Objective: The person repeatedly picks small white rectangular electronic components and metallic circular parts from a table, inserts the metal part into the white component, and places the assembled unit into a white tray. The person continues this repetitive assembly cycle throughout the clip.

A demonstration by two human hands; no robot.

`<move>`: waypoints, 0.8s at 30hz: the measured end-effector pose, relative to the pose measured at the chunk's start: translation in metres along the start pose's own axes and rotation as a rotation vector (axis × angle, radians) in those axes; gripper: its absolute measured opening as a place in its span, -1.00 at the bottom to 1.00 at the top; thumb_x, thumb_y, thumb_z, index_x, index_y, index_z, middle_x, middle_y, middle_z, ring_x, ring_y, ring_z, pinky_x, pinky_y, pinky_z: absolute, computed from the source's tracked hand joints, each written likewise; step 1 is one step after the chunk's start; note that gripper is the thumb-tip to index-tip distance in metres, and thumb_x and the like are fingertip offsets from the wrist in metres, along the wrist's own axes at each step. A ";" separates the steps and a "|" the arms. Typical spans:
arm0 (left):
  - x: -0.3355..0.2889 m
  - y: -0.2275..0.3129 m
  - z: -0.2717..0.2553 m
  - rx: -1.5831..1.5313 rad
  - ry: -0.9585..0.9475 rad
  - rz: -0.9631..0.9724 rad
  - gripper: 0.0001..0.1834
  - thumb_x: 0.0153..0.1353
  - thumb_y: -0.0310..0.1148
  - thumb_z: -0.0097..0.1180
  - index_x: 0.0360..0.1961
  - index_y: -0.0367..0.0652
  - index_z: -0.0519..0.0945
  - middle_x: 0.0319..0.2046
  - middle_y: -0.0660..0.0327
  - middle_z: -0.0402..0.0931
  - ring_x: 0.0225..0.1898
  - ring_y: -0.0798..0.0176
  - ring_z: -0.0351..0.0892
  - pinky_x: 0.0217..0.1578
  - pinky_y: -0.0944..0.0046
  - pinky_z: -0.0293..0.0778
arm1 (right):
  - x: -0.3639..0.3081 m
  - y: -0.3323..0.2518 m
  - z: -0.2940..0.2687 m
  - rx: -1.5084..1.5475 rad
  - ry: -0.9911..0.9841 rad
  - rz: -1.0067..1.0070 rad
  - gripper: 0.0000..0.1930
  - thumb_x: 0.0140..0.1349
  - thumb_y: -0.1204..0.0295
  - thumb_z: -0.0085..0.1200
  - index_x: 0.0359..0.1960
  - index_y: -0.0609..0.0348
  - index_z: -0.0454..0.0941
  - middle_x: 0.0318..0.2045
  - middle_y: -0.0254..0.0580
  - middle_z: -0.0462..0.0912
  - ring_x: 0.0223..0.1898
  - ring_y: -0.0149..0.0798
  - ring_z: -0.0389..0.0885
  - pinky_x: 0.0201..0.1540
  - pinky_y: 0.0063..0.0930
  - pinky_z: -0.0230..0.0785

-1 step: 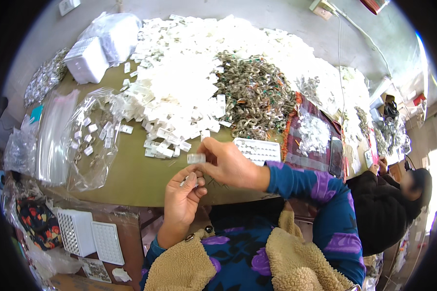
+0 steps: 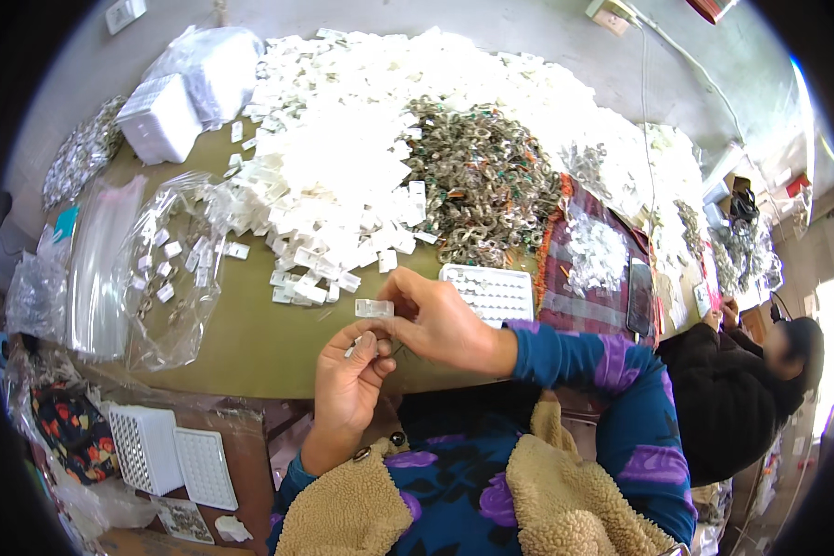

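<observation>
My right hand (image 2: 435, 320) is closed, its fingers pinching a small clear plastic box (image 2: 373, 308) over the table's near edge. Just below it, my left hand (image 2: 347, 375) is also closed; a small whitish piece (image 2: 351, 349) shows partly at its fingertips, its kind unclear. The two hands touch or almost touch at the fingertips. Beyond them lies a large heap of small white and clear plastic boxes (image 2: 310, 264). To its right is a pile of metallic rings or clips (image 2: 482, 185) with green and orange bits. Beside my right hand rests a white tray with rows of small pockets (image 2: 486, 289).
Clear plastic bags (image 2: 171, 315) lie at the left, one with loose boxes inside. White trays stand stacked (image 2: 162, 120) at the back left and others (image 2: 148, 449) below the table. A phone (image 2: 638, 296) rests on dark checked cloth (image 2: 584, 315). Another person (image 2: 732, 398) sits at right.
Both hands keep nearly the same pose and hold. The surroundings sit slightly farther left in the picture.
</observation>
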State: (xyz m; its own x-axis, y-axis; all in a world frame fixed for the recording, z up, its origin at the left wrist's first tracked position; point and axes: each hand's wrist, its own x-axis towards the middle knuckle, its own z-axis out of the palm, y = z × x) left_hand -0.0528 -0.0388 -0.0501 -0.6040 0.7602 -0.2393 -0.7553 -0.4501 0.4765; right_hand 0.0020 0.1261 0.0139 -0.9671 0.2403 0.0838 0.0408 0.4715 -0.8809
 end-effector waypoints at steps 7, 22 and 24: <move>0.010 -0.025 0.012 -0.138 -0.056 -0.064 -0.74 0.35 -0.47 0.15 0.03 -0.28 0.51 -0.20 0.19 0.60 -0.28 0.40 0.62 -0.31 0.42 0.63 | -0.037 0.011 0.008 0.405 0.192 0.261 -0.82 0.19 0.54 0.28 -0.23 0.31 0.55 -0.44 -0.34 0.61 -0.41 -0.58 0.52 -0.36 -0.61 0.42; 0.023 -0.013 0.009 0.022 -0.035 0.022 -0.75 0.35 -0.37 0.18 -0.05 -0.27 0.50 -0.12 -0.06 0.61 -0.37 0.27 0.71 -0.57 0.40 0.64 | -0.025 0.065 -0.097 -0.411 0.432 0.120 -0.77 0.06 0.51 0.33 -0.26 0.33 0.60 -0.38 -0.04 0.57 -0.43 -0.15 0.57 -0.36 -0.33 0.44; 0.022 -0.016 0.008 0.067 0.001 0.026 -0.74 0.33 -0.40 0.20 -0.02 -0.28 0.51 -0.13 -0.04 0.61 -0.37 0.27 0.71 -0.54 0.40 0.66 | -0.019 0.076 -0.095 -0.358 0.431 0.125 -0.78 0.07 0.47 0.35 -0.31 0.34 0.62 -0.38 -0.05 0.59 -0.44 -0.18 0.58 -0.36 -0.35 0.44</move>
State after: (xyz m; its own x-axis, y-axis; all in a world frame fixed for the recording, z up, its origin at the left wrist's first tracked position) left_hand -0.0520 -0.0118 -0.0563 -0.6239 0.7478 -0.2271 -0.7203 -0.4376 0.5382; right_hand 0.0471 0.2379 -0.0099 -0.7629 0.6015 0.2372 0.3035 0.6571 -0.6900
